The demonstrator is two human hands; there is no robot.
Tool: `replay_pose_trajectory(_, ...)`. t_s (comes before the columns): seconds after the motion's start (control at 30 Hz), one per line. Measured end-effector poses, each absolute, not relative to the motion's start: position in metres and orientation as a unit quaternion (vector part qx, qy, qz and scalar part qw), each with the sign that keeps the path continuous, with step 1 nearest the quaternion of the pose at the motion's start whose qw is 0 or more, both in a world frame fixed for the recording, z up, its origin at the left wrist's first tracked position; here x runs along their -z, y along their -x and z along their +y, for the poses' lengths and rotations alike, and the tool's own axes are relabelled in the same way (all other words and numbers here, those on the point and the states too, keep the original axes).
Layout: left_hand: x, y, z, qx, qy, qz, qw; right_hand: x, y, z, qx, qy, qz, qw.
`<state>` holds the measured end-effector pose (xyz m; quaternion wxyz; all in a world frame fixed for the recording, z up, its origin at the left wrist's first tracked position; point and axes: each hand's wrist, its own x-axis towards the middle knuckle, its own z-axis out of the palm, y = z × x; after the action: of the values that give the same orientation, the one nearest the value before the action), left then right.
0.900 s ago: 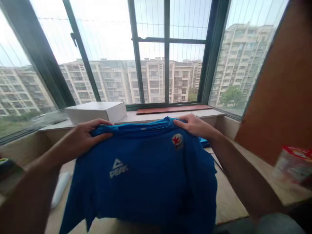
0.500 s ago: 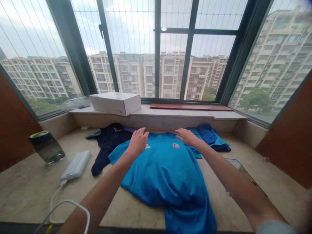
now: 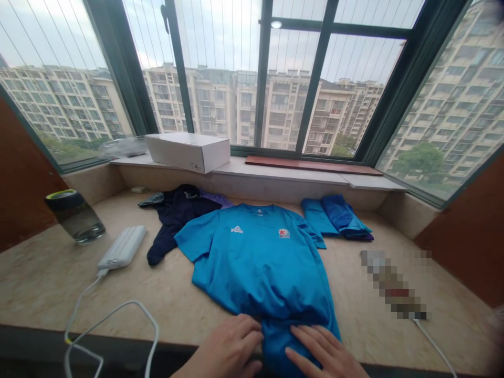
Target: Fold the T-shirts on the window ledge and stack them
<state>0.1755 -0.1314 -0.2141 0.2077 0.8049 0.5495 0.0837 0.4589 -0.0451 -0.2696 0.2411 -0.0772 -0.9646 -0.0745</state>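
Note:
A blue short-sleeved T-shirt point(image 3: 255, 262) lies front up on the stone sill, collar toward the window, with a white logo and a round red-star badge on its chest. Its lower part is bunched and hangs past the front edge. My left hand point(image 3: 232, 346) is at the left side of that lower part, fingers loosely bent and the thumb apart from them. Fingers spread, my right hand point(image 3: 323, 352) rests on the cloth at the lower right. The bottom of the shirt is out of frame.
Dark clothing point(image 3: 173, 220) lies at the left, folded blue clothes point(image 3: 338, 218) at the right. A bottle point(image 3: 76, 215) and a white power bank point(image 3: 123, 247) with a cable stand left. A blurred-out flat object point(image 3: 394, 286) lies right. A white box point(image 3: 187, 152) sits by the window.
Both hands have moved from the shirt's shoulders down toward its lower end, near the sill's front edge. The shirt lies almost the same. The view has tilted down.

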Motion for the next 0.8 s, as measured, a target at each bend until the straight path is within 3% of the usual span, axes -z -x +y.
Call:
replay_pose_trajectory(0.1, 0.204, -0.176, -0.132, -0.078, -0.782, 0.573, 0.234, 0.267, -0.454, -0.041, -0.006, 0.095, -0.959, 0.267)
replay_pose_trajectory(0.2, 0.2, -0.178, -0.13, -0.065, -0.768, 0.586, 0.248, 0.254, -0.448, -0.035, -0.206, 0.212, -0.904, 0.308)
replay_pose_trajectory(0.3, 0.205, -0.184, -0.116, -0.078, -0.757, 0.608, 0.226, 0.227, -0.436, -0.019, -0.409, 0.356, -0.745, 0.389)
replay_pose_trajectory(0.43, 0.21, -0.194, -0.084, -0.113, -0.731, 0.652, 0.166, 0.177, -0.412, 0.016, -0.597, 0.34, -0.526, 0.502)
replay_pose_trajectory(0.67, 0.207, -0.187, -0.027, -0.113, -0.682, 0.722, 0.03, 0.148, -0.399, 0.075, -0.653, 0.309, -0.375, 0.581)
replay_pose_trajectory(0.8, 0.216, -0.173, 0.007, -0.112, -0.685, 0.72, 0.018, 0.143, -0.407, 0.1, -0.655, 0.274, -0.378, 0.594)
